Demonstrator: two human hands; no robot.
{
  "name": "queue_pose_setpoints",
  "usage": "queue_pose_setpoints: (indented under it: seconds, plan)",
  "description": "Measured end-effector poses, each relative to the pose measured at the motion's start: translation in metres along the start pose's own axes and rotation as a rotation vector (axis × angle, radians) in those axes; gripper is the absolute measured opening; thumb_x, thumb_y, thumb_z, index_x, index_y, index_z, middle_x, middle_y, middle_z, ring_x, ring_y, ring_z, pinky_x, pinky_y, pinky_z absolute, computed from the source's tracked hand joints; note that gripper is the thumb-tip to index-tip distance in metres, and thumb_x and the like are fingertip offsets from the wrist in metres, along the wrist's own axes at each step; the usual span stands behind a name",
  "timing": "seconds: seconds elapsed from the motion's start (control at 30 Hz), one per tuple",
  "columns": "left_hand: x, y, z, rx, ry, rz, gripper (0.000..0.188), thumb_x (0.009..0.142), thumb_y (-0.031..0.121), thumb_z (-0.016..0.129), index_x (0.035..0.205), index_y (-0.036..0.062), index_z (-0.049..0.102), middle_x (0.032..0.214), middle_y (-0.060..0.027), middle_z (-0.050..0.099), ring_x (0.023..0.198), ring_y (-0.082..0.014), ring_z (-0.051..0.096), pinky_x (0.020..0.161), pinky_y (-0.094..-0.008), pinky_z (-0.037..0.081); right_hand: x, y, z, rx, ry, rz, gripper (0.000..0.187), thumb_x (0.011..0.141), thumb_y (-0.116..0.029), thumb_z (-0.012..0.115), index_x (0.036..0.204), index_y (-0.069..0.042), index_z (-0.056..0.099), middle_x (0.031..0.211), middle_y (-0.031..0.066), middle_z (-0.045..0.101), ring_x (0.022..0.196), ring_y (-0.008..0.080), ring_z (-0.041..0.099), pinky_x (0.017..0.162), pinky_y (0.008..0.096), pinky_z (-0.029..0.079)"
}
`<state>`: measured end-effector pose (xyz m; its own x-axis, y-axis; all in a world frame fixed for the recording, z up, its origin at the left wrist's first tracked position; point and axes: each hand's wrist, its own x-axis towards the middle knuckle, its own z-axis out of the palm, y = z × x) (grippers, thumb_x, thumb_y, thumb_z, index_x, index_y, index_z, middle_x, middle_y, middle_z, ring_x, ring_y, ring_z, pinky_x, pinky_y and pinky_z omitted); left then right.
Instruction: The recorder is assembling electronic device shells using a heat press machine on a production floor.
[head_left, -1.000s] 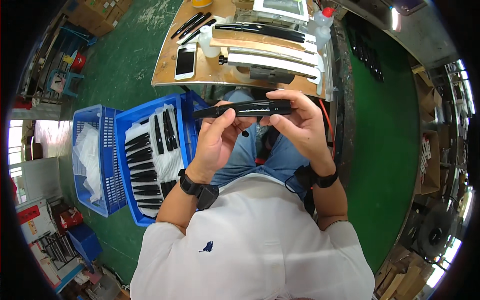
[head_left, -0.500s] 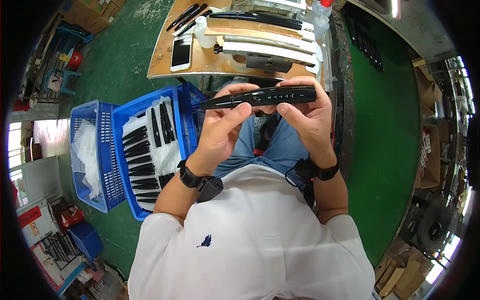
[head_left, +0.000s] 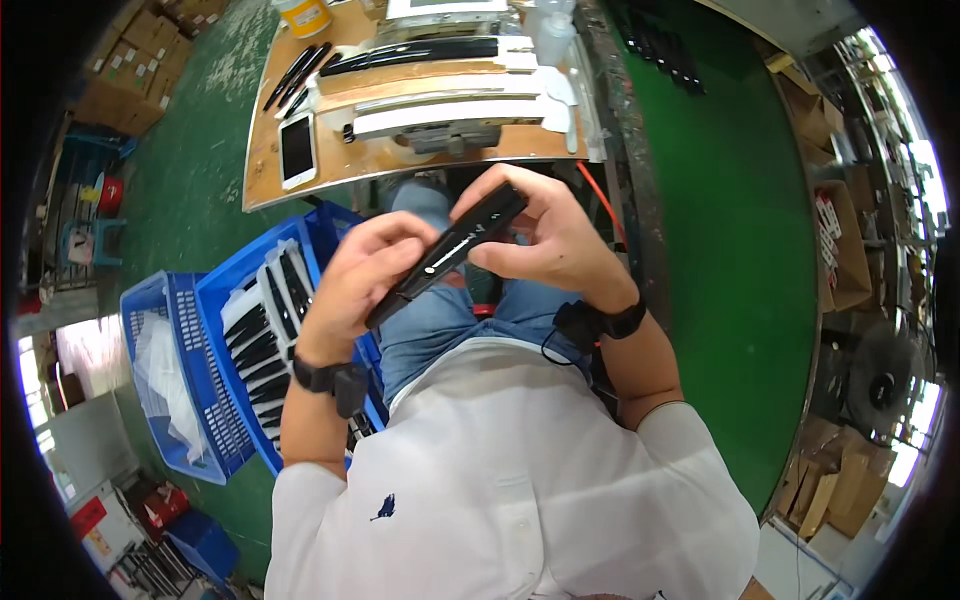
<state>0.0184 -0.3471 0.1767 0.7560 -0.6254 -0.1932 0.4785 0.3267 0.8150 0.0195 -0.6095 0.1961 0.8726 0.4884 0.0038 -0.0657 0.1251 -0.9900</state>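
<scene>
Both my hands hold a long, glossy black tapered part [head_left: 447,250] with a row of small pale marks, over my lap. It slants from lower left to upper right. My left hand [head_left: 368,272] is closed round its narrow lower end, thumb on top. My right hand [head_left: 545,232] grips the wider upper end, thumb along its near edge and fingers behind. A similar long black part [head_left: 410,55] lies on a bench fixture [head_left: 450,116] beyond my hands. More black parts [head_left: 262,365] lie in rows between white sheets in a blue crate [head_left: 212,300] at my left.
A wooden workbench [head_left: 262,170] stands ahead, carrying a phone [head_left: 297,150], slim black pieces [head_left: 290,78], a yellow tub [head_left: 303,17] and a clear bottle [head_left: 553,38]. Left of the parts crate sits another blue crate [head_left: 192,315] with white sheets. A fan [head_left: 880,385] stands far right.
The black part has turned from nearly level to a steep slant, its left end lowered toward me. My left hand has dropped with it. The whole view has shifted as my head moved.
</scene>
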Motion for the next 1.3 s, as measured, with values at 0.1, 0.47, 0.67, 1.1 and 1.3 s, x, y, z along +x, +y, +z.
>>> queue_pose_setpoints:
  seconds: [0.1, 0.47, 0.67, 1.1, 1.3]
  plan:
    - [0.007, -0.019, 0.008, -0.297, -0.130, -0.047, 0.026, 0.108, 0.024, 0.063, 0.118, 0.0011, 0.059, 0.112, -0.0192, 0.075, 0.101, -0.0310, 0.079, 0.093, -0.0441, 0.064, 0.003, -0.003, 0.001, 0.066, -0.072, -0.026, 0.034, 0.086, -0.002, 0.081, 0.116, 0.000, 0.066, 0.102, 0.0035, 0.070, 0.092, 0.0077, 0.066, 0.078, 0.0246, 0.054]
    - [0.010, -0.042, 0.012, -0.431, -0.112, -0.161, 0.052, 0.099, 0.023, 0.077, 0.139, -0.0013, 0.055, 0.119, -0.0179, 0.076, 0.100, -0.0268, 0.080, 0.092, -0.0382, 0.065, 0.007, -0.001, -0.011, 0.015, -0.222, 0.055, 0.027, 0.086, 0.000, 0.077, 0.112, -0.001, 0.069, 0.097, 0.0005, 0.069, 0.085, 0.0068, 0.066, 0.073, 0.0233, 0.053]
    - [0.002, -0.042, 0.009, -0.428, -0.092, -0.139, 0.041, 0.100, 0.019, 0.076, 0.132, 0.0014, 0.056, 0.119, -0.0179, 0.075, 0.106, -0.0302, 0.079, 0.092, -0.0367, 0.065, 0.011, -0.006, -0.009, -0.019, -0.266, 0.095, 0.028, 0.085, 0.000, 0.079, 0.112, -0.001, 0.071, 0.101, 0.0006, 0.067, 0.091, 0.0077, 0.064, 0.078, 0.0252, 0.052]
    - [0.001, -0.046, 0.013, -0.297, 0.009, -0.088, 0.048, 0.093, 0.023, 0.084, 0.128, -0.0008, 0.060, 0.103, -0.0142, 0.076, 0.091, -0.0262, 0.076, 0.088, -0.0394, 0.062, 0.013, 0.003, -0.015, 0.139, -0.475, 0.180, 0.038, 0.088, 0.003, 0.079, 0.124, 0.000, 0.067, 0.099, 0.0035, 0.069, 0.087, 0.0080, 0.064, 0.075, 0.0244, 0.054]
    - [0.000, -0.045, 0.009, -0.431, 0.092, 0.032, 0.024, 0.101, 0.015, 0.074, 0.117, 0.0030, 0.062, 0.122, -0.0206, 0.072, 0.103, -0.0278, 0.075, 0.103, -0.0496, 0.057, 0.007, -0.010, -0.063, 0.070, -0.149, -0.047, 0.034, 0.093, 0.000, 0.076, 0.125, -0.002, 0.068, 0.096, -0.0022, 0.062, 0.086, 0.0029, 0.056, 0.073, 0.0206, 0.048]
